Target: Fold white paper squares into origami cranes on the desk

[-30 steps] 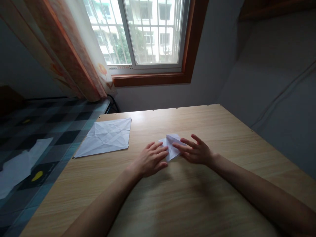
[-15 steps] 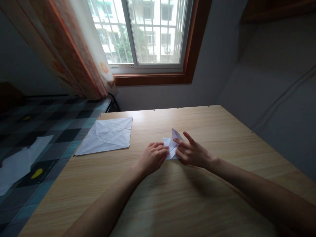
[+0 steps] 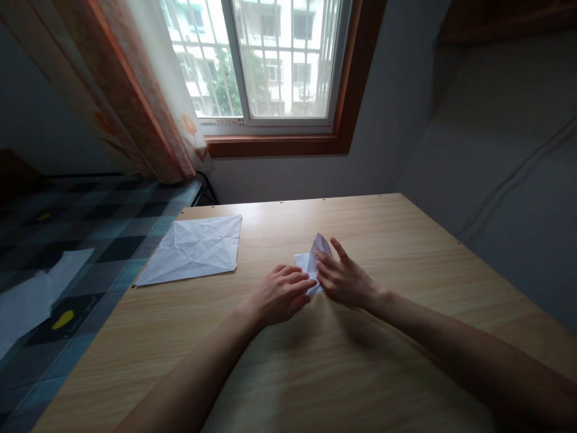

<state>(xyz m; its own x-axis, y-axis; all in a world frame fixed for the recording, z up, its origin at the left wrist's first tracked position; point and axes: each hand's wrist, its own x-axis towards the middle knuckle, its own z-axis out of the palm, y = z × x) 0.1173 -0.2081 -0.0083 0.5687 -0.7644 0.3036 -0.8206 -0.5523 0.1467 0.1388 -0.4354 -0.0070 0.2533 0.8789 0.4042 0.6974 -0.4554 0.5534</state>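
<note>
A small piece of folded white paper (image 3: 320,243) lies on the wooden table before me, with one flap standing up. My right hand (image 3: 342,276) grips that raised flap from the right; its index finger sticks up, apart from the others. From the left, my left hand (image 3: 286,291) holds the paper's near left part, its fingertips close to those of the right hand. The hands cover much of the lower folds. A larger creased white sheet (image 3: 198,249) lies flat at the table's far left, touched by neither hand.
The wooden table (image 3: 396,240) reaches to the wall under a barred window (image 3: 283,60). Left of it stands a bed with a checked cover (image 3: 117,210), on which more white paper (image 3: 31,294) lies. A curtain (image 3: 148,90) hangs at the left.
My left hand has shifted slightly towards the right hand, its fingers now further over the paper's near edge. The raised flap stands a little more upright, with my right fingers against it.
</note>
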